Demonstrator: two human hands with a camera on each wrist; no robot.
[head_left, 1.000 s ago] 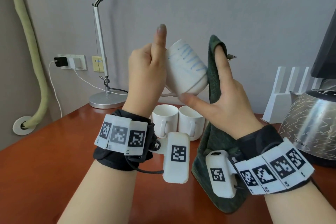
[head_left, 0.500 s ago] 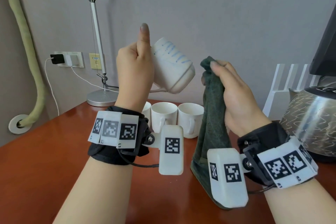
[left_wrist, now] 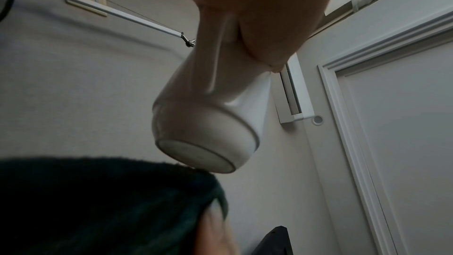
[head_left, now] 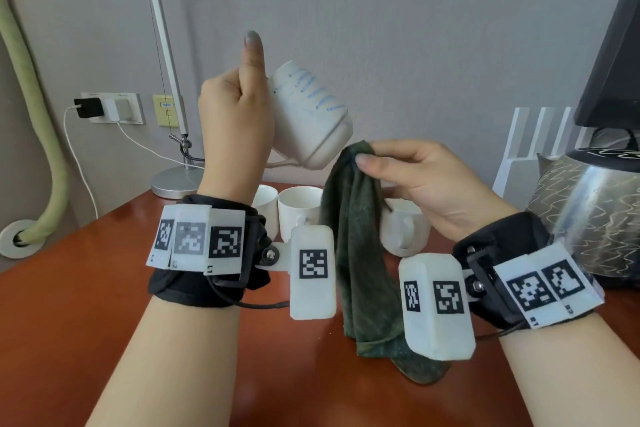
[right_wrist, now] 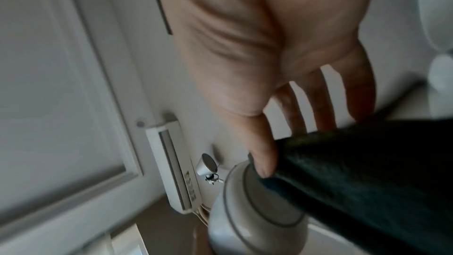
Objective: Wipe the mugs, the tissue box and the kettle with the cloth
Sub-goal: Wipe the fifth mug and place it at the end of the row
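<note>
Our left hand is raised above the table, thumb up, fingers curled round the tilted mug. Beside the mug's base, our right hand pinches the dark green cloth, which hangs to the table.

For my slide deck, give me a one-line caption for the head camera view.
Left hand holds a white mug tilted while right hand brings a dark green cloth to its base.
</note>
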